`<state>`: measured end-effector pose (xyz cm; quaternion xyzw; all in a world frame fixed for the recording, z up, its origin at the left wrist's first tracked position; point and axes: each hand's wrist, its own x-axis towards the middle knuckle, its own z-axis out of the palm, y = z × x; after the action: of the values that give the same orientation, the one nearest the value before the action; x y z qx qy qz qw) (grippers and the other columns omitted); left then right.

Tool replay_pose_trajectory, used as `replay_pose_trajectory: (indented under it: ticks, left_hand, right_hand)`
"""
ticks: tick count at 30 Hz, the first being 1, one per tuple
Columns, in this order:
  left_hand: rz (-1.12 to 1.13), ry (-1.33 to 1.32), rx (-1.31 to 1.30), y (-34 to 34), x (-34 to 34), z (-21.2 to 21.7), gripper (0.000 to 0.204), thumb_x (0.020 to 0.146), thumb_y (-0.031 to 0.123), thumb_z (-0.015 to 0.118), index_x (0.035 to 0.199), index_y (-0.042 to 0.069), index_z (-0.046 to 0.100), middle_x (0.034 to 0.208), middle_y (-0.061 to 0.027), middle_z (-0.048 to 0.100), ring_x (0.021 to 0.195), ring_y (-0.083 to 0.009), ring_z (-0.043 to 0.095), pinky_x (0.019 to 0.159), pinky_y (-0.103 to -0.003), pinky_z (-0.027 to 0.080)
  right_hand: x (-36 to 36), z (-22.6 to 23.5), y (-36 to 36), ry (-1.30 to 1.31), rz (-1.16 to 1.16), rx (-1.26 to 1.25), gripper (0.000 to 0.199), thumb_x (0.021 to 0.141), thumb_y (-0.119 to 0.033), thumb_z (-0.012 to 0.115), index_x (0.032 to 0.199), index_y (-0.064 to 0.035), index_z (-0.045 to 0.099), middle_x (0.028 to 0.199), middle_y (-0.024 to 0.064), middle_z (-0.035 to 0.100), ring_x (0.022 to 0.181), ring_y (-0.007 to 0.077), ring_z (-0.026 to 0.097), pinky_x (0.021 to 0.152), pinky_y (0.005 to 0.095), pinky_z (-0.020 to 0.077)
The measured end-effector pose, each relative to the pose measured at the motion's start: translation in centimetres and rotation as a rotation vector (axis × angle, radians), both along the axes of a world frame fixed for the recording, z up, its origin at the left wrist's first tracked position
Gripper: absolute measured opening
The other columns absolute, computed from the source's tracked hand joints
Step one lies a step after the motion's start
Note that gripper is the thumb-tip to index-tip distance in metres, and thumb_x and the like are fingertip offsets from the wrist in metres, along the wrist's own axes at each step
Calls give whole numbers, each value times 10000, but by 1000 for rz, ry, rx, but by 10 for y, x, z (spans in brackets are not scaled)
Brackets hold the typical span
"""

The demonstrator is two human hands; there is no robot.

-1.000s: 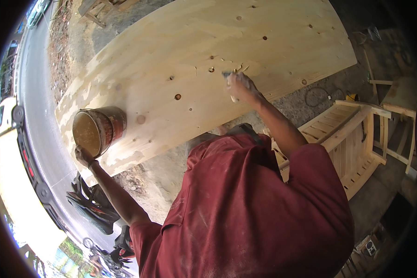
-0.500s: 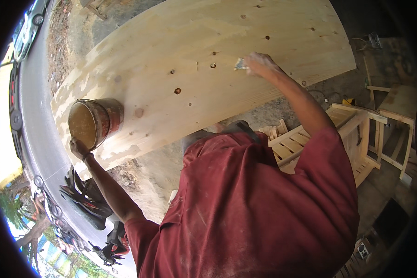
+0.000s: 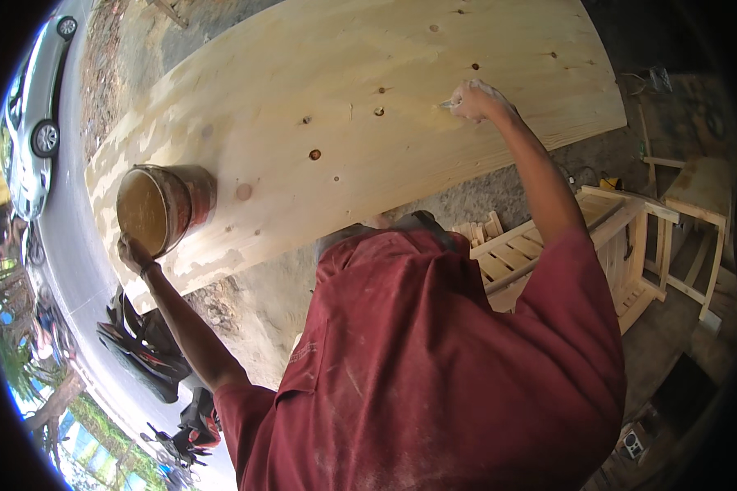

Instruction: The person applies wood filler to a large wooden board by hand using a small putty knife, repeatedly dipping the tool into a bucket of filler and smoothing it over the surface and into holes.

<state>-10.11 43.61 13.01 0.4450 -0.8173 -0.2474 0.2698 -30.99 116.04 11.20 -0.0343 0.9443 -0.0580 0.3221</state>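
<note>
A large pale plywood sheet (image 3: 287, 192) with dark knots and wet-looking smears stretches out in front of me. At its left end is a worn reddish bucket (image 3: 201, 196) with a wire handle and brown contents. My left hand (image 3: 136, 254) is closed on the bucket's near rim. Farther right, my right hand (image 3: 477, 101) is closed over the sheet, whitish residue on its fingers. From its left side pokes the tip of a small, thin, pale bluish-grey piece (image 3: 446, 104); the fingers hide the rest, and I cannot tell its kind.
Right of the sheet lie a slatted wooden frame (image 3: 610, 225) and a wooden stand (image 3: 696, 204). A motorcycle (image 3: 143, 344) is parked at the left below the sheet's corner. Beyond it runs a road (image 3: 70, 237) with a silver car (image 3: 41, 123).
My right hand has shifted slightly right and its fingers have turned, showing less of the pale piece. My left hand stays at the bucket's rim. The silver car has come further into view.
</note>
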Motion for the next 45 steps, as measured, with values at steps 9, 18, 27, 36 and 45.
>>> replay_pose_trajectory:
  ticks: [9,18,27,36,45]
  left_hand:
    - [-10,17,-23,14,-3,7,433,866,331,431,922,-42,644,798,-187,632,730,-276,563,708,-410,441]
    - [-113,82,22,11,-7,4,422,930,314,429,1006,-51,626,873,-197,643,790,-281,577,754,-391,450]
    - [-217,164,214,11,-5,11,417,982,264,392,1163,-49,601,1049,-193,654,970,-269,596,876,-346,445]
    - [-465,10,128,-58,-30,30,379,1003,267,419,1179,10,634,1039,-178,694,952,-263,647,847,-360,472]
    - [-478,116,164,-65,-51,18,382,1001,283,426,1169,13,637,1039,-184,691,975,-283,648,860,-367,475]
  right_hand:
    - [3,-7,-49,-316,216,-146,297,786,-267,621,994,-63,682,727,101,686,569,177,652,528,341,515]
    - [-18,-25,-175,114,205,-138,320,752,-264,628,980,-50,699,788,151,697,696,287,687,654,370,549]
    - [23,-14,-211,-19,103,-286,386,769,-318,629,1051,-63,695,841,235,691,799,310,697,740,426,549]
    - [101,-67,-291,368,121,-95,338,793,-292,624,954,1,669,815,262,676,743,321,705,693,424,568]
    - [78,-65,-307,293,24,-134,407,761,-304,669,916,73,673,895,307,667,919,389,679,855,415,534]
